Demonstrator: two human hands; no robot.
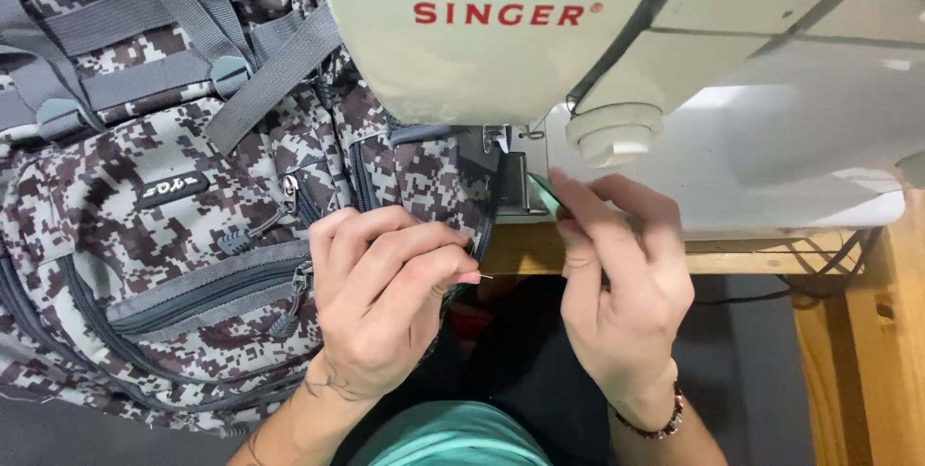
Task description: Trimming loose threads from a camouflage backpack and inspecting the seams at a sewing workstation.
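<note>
A camouflage backpack [145, 206] with grey straps and zippers lies under the head of a cream sewing machine [501, 32]. My left hand [385, 302] presses on the bag's edge, fingers curled, with a thin needle or pin tip showing at its fingertips. My right hand [621, 283] pinches a small green piece [544, 191] beside the presser foot [511, 177], just right of the fabric edge.
The machine's white bed [800, 158] stretches to the right, with a round cream knob [614, 133] above my right hand. A wooden table frame [867, 331] runs along the right, and a dark cable hangs below it. Dark floor lies beneath.
</note>
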